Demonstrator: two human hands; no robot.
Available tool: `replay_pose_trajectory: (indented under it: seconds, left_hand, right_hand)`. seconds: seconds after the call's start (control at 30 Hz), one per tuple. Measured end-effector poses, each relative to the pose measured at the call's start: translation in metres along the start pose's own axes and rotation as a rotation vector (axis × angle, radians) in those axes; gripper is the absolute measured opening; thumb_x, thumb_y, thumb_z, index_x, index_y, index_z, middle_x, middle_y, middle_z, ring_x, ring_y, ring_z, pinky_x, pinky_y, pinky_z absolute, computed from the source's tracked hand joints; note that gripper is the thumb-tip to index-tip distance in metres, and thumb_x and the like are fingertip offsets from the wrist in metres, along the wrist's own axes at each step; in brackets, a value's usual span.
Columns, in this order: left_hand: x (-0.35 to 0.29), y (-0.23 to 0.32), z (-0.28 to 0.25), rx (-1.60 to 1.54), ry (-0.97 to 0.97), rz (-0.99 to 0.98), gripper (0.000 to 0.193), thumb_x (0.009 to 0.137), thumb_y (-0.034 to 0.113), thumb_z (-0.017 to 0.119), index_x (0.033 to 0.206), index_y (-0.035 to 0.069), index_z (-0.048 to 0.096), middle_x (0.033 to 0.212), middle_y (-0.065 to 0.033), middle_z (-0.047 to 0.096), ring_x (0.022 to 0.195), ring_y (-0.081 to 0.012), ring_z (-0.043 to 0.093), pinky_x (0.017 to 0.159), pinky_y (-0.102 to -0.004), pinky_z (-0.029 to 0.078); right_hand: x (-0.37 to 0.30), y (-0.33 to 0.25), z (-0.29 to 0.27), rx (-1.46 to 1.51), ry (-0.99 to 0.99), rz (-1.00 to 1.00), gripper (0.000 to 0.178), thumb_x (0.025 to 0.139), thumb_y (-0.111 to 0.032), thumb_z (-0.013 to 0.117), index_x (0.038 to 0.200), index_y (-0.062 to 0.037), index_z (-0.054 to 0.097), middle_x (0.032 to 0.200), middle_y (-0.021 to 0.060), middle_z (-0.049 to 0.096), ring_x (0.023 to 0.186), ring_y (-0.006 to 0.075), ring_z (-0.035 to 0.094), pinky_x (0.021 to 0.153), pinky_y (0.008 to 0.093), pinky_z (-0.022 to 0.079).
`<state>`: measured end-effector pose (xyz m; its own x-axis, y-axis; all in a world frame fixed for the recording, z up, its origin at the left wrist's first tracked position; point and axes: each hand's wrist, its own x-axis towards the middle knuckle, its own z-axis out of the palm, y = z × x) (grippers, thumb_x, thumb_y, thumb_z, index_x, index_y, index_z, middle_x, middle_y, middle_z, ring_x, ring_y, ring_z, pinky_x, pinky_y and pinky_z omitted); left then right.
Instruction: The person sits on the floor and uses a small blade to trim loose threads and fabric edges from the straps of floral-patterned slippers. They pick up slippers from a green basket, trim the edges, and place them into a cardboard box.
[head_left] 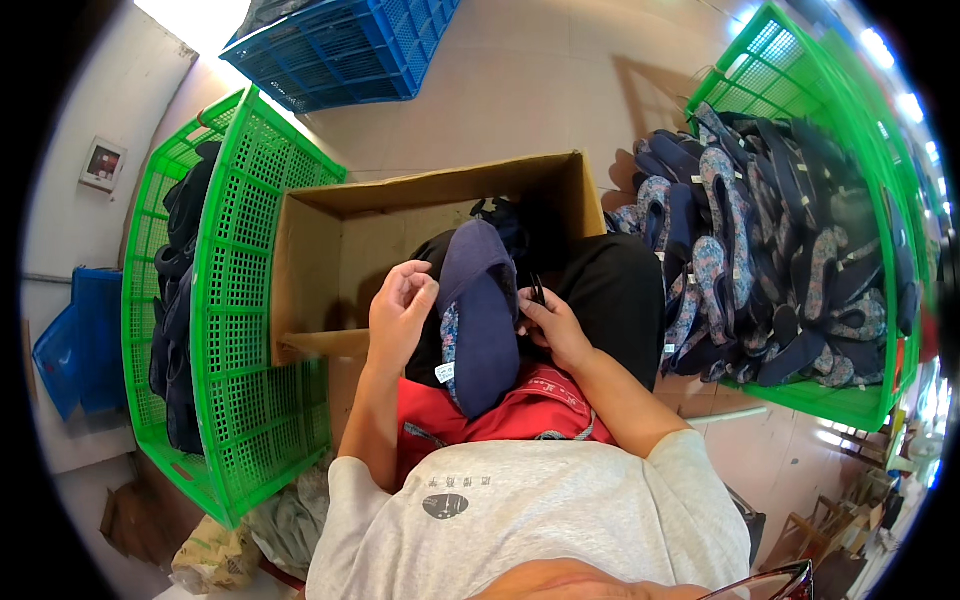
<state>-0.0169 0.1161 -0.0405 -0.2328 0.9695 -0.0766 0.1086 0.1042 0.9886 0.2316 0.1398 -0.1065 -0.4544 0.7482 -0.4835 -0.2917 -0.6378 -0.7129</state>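
A navy fabric piece shaped like a slipper (485, 345), with a floral lining and a small white tag, lies across my lap on a red apron (530, 408). Beside its left edge is my left hand (402, 305), fingers curled in and thumb meeting them in a pinch. Whatever is in that pinch is too small to make out. My right hand (552, 325) is closed at the slipper's right edge around what look like small black thread snips (538, 290), their two thin ends pointing up. Part of its fingertips is hidden behind the fabric.
An open cardboard box (305, 260) stands in front of my knees. To the left is a green crate (265, 300) holding dark pieces. On the right, another green crate (765, 60) is heaped with navy and floral slippers (760, 240). A blue crate (340, 55) sits ahead.
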Motion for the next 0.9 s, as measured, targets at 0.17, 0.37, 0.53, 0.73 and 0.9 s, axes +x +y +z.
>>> replay_pose_trajectory:
  seconds: [0.17, 0.37, 0.53, 0.73, 0.9]
  left_hand:
    - [-0.013, 0.008, 0.015, 0.074, -0.024, 0.039, 0.063, 0.087, 0.005, 0.071, 0.144, -0.001, 0.042, 0.119, -0.0139, 0.061, 0.101, -0.0172, 0.062, 0.087, -0.0284, 0.051]
    - [-0.007, 0.014, 0.025, -0.559, 0.079, -0.159, 0.046, 0.089, -0.004, 0.063, 0.133, -0.002, 0.049, 0.12, -0.0124, 0.063, 0.108, -0.02, 0.063, 0.093, -0.033, 0.052]
    - [0.002, 0.018, 0.019, -0.722, 0.251, -0.156, 0.031, 0.091, 0.0, 0.064, 0.12, 0.001, 0.054, 0.113, -0.0098, 0.063, 0.102, -0.021, 0.063, 0.09, -0.0352, 0.053]
    - [0.001, 0.011, 0.035, -0.803, 0.499, -0.059, 0.037, 0.094, 0.005, 0.064, 0.128, 0.005, 0.051, 0.117, -0.0078, 0.061, 0.106, -0.0201, 0.06, 0.093, -0.0349, 0.05]
    - [-0.001, -0.016, 0.042, -0.85, 0.582, -0.049, 0.037, 0.097, 0.01, 0.063, 0.131, 0.007, 0.049, 0.12, -0.0061, 0.06, 0.108, -0.0178, 0.057, 0.096, -0.0327, 0.047]
  right_hand:
    - [-0.004, 0.0, -0.004, 0.062, -0.136, -0.107, 0.021, 0.099, -0.017, 0.058, 0.119, -0.01, 0.058, 0.083, 0.0028, 0.063, 0.063, 0.0041, 0.053, 0.047, 0.0172, 0.029]
    - [-0.013, -0.003, -0.003, 0.056, -0.218, -0.143, 0.024, 0.099, -0.015, 0.057, 0.123, -0.0109, 0.057, 0.083, 0.0044, 0.064, 0.058, 0.0029, 0.045, 0.047, 0.0174, 0.028]
    - [-0.013, -0.007, -0.001, 0.059, -0.242, -0.127, 0.028, 0.098, -0.019, 0.058, 0.124, -0.0099, 0.056, 0.08, 0.0007, 0.061, 0.053, 0.0028, 0.038, 0.047, 0.0175, 0.027]
    - [-0.018, -0.004, 0.004, 0.0, -0.257, -0.151, 0.046, 0.092, -0.035, 0.066, 0.129, -0.0106, 0.051, 0.087, -0.0048, 0.053, 0.06, 0.0036, 0.038, 0.05, 0.019, 0.029]
    - [-0.017, -0.002, 0.004, -0.025, -0.18, -0.155, 0.043, 0.093, -0.028, 0.068, 0.13, -0.011, 0.052, 0.082, -0.0054, 0.053, 0.057, 0.0023, 0.038, 0.048, 0.0186, 0.027]
